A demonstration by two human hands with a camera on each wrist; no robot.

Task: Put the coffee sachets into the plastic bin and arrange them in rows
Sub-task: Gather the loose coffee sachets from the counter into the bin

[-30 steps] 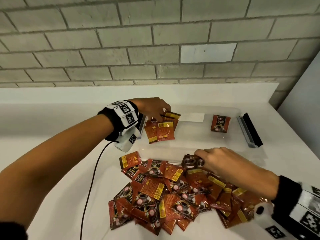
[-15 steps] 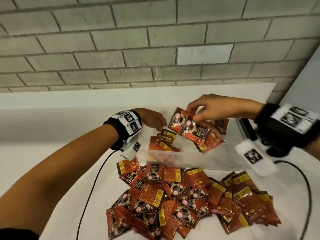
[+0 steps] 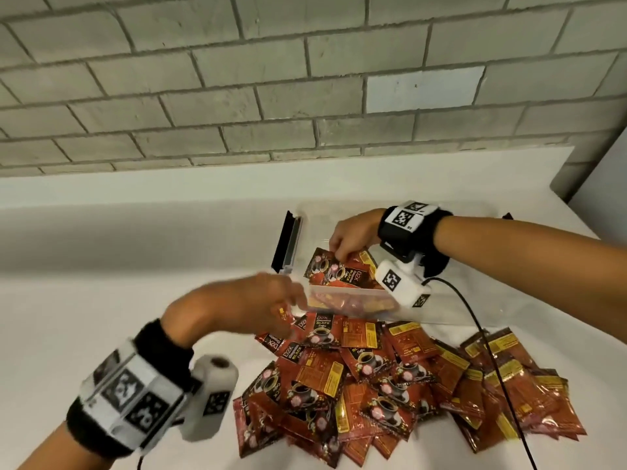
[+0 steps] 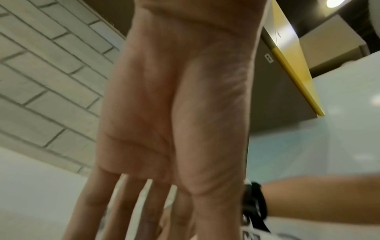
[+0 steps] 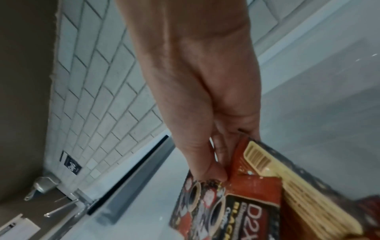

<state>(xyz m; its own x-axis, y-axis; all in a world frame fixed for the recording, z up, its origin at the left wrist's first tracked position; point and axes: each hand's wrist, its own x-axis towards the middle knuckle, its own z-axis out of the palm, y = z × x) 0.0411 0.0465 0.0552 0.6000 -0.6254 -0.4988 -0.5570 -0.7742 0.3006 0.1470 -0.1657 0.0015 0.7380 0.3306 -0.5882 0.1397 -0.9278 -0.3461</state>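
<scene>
A clear plastic bin (image 3: 451, 307) lies across the white table, with several red coffee sachets (image 3: 346, 301) showing through its front wall at the left end. My right hand (image 3: 342, 245) is over that end and pinches a few sachets (image 3: 342, 273) by their top edge between thumb and fingers; the right wrist view shows the same hand (image 5: 216, 170) on the sachets (image 5: 257, 203). A loose pile of sachets (image 3: 390, 378) lies in front of the bin. My left hand (image 3: 268, 300), blurred, hovers at the pile's upper left corner. In the left wrist view that hand (image 4: 144, 211) has straight, spread fingers and holds nothing.
The bin's black latch handle (image 3: 287, 242) stands up at its left end. The right wrist camera's cable (image 3: 488, 351) trails across the pile. A brick wall (image 3: 305, 96) rises behind the table (image 3: 101, 283), and a grey panel (image 3: 604, 171) stands at the right.
My right hand carried its sachets left and down to the bin's left end. My left hand came out of the bin, back toward the pile.
</scene>
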